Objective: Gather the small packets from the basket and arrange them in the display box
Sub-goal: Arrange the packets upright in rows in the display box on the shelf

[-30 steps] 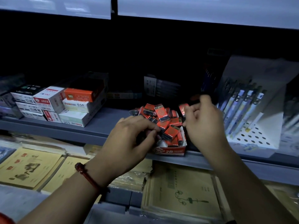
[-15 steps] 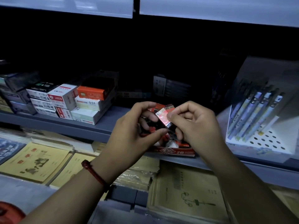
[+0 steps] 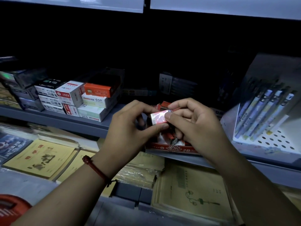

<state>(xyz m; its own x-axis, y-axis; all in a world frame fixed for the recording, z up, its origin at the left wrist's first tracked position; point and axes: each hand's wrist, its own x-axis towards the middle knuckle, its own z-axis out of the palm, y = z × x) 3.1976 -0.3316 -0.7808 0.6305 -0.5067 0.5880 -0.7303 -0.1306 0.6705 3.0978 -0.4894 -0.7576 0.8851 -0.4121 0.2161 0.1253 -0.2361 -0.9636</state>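
A red and white display box (image 3: 171, 148) marked 2B stands at the front edge of the grey shelf (image 3: 78, 122). Loose red packets fill it, mostly hidden behind my hands. Just above the box, both hands hold one small red packet (image 3: 158, 117) between them. My left hand (image 3: 130, 129) pinches its left end with thumb below and fingers above. My right hand (image 3: 190, 126) pinches its right end with the thumb on top. Another red packet (image 3: 164, 105) peeks out behind my fingers. No basket shows clearly.
Stacked white, orange and black boxes (image 3: 78, 97) sit on the shelf to the left. A white perforated pen stand (image 3: 268, 128) with several pens stands to the right. Yellow notebooks (image 3: 40, 159) lie on the lower shelf below. A red object (image 3: 11, 207) is at the bottom left corner.
My hands went from sorting the heap in the box to lifting one packet together. The packet has turned from tilted to lying level between both hands.
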